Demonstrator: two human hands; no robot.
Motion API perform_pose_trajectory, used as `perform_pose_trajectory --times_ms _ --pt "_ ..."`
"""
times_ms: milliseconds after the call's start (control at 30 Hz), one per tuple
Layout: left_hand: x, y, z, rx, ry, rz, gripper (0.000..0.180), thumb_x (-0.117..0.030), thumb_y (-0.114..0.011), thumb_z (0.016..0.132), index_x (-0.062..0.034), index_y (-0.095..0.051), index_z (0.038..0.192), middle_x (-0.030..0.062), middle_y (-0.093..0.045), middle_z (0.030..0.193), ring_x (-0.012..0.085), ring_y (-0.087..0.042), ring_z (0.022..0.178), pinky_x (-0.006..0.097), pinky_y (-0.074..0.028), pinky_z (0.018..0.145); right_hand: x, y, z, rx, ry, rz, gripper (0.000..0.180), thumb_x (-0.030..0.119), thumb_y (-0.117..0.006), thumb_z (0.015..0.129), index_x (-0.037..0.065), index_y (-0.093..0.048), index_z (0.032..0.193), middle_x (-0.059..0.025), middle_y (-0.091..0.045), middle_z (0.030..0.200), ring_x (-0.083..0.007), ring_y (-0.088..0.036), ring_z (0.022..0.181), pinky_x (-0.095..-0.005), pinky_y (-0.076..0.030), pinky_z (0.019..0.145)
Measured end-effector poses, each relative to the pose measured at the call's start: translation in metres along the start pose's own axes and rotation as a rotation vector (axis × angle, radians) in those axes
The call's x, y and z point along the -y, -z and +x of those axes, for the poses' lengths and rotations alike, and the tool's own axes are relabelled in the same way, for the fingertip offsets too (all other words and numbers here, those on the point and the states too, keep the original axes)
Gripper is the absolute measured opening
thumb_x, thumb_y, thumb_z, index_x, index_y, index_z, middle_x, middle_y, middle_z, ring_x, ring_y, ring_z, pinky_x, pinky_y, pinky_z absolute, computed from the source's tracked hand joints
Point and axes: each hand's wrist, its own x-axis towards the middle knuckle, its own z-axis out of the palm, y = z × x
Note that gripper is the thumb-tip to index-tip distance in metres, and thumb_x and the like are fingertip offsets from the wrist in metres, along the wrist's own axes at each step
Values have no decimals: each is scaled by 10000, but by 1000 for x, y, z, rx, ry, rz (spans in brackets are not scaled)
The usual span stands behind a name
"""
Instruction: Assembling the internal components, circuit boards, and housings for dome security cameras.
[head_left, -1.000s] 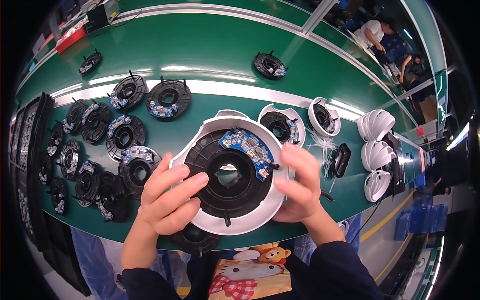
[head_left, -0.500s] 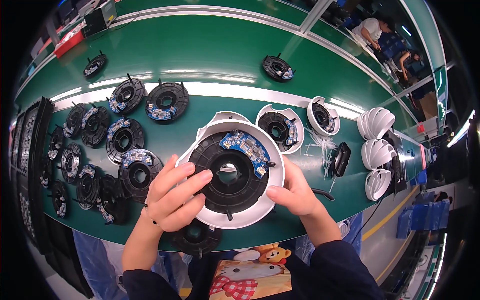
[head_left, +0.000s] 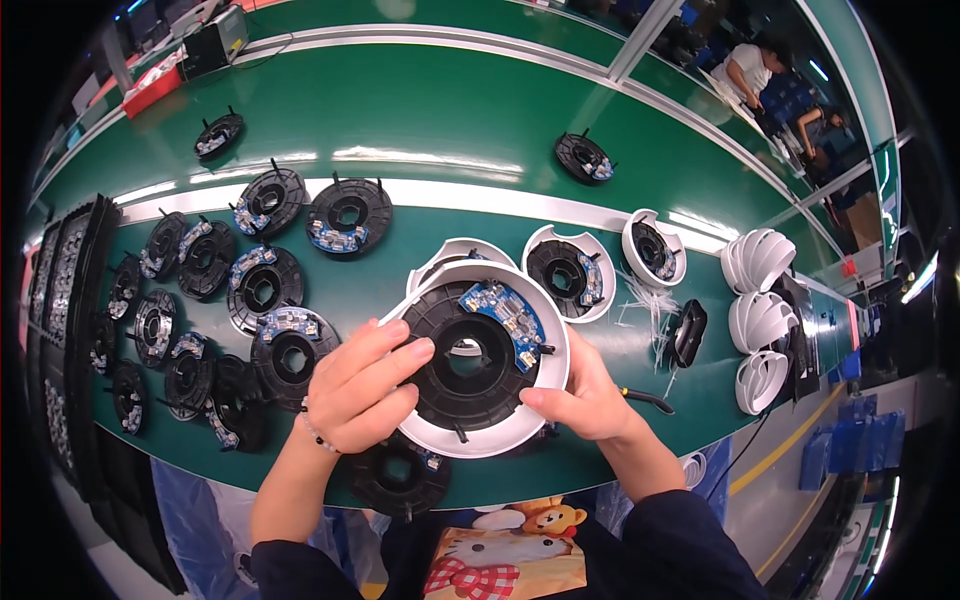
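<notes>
I hold a white round housing (head_left: 545,382) tilted above the green table. Inside it sits a black ring part (head_left: 470,395) with a blue circuit board (head_left: 507,310) on its upper right. My left hand (head_left: 362,385) lies on the ring's left side, fingers spread over the black plastic. My right hand (head_left: 583,395) grips the housing's lower right rim. Behind the held housing lies another white housing (head_left: 452,253), mostly hidden. Under my hands a black ring (head_left: 397,474) rests at the table's front edge.
Several black rings with blue boards (head_left: 262,282) cover the table's left half. Two white housings with rings (head_left: 566,270) lie to the right, then stacked white domes (head_left: 756,322), a black tool (head_left: 688,332) and white cable ties (head_left: 646,297). Black trays (head_left: 62,290) stand far left. People sit at the far right (head_left: 748,66).
The housing has shifted slightly and tilted toward me. My right hand slid from the right rim down to the lower right edge. My left hand stays on the ring.
</notes>
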Motion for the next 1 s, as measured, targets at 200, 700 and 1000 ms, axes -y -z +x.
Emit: perform_pose_trajectory --times_ms 200,700,1000 --pt "-2 -4 -1 45 -14 -54 104 -40 -567 655 -17 -488 719 161 -591 941 326 -582 853 398 -506 697 6 22 5 114 -23 -58 526 150 -554 792 -26 -324 1232 -97 -471 1128 -142 -446 1034 -288 -361 883" --pt "-12 -4 6 58 -83 -58 151 -1 -601 611 -27 -518 735 130 -600 917 292 -578 833 366 -518 662 2 13 24 -234 240 -516 277 207 -439 883 -32 -542 786 -51 -470 545 -75 -396 535 -248 -362 483" --pt "-15 -14 6 151 -31 -127 228 -36 -608 607 -21 -574 832 149 -590 923 314 -577 845 371 -518 680 -2 28 12 -230 110 -566 320 253 -415 893 -24 -532 783 -38 -486 580 -76 -407 564 -253 -375 515"
